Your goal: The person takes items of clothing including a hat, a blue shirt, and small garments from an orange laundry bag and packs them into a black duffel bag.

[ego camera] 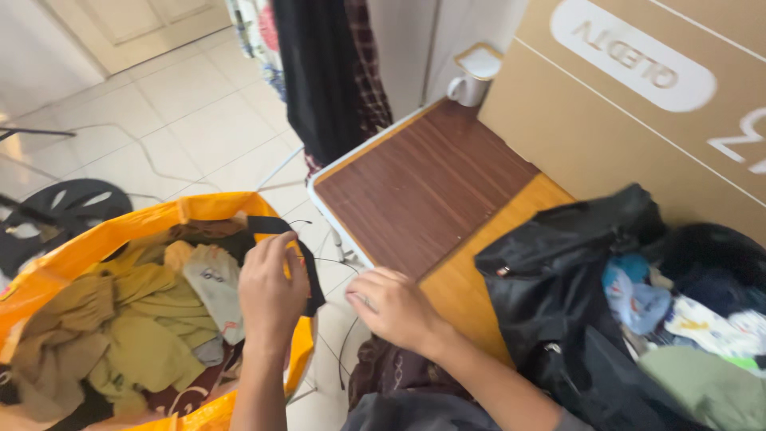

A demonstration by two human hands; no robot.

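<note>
My left hand (272, 287) pinches a black strip of cloth (271, 225) that hangs over the rim of an orange bag (96, 235). The orange bag holds several crumpled clothes, mostly olive and mustard (136, 319). My right hand (396, 307) is curled shut just to the right, at the corner of a brown wooden table (423, 187), and seems to grip a thin black wire (345, 351). What else it holds is hidden.
A black bag (550, 279) stuffed with coloured clothes stands on the right. A large cardboard box (638, 104) leans behind the table. A white mug (471, 84) sits at the table's far end. Dark clothes (327, 72) hang above the white tiled floor (175, 120).
</note>
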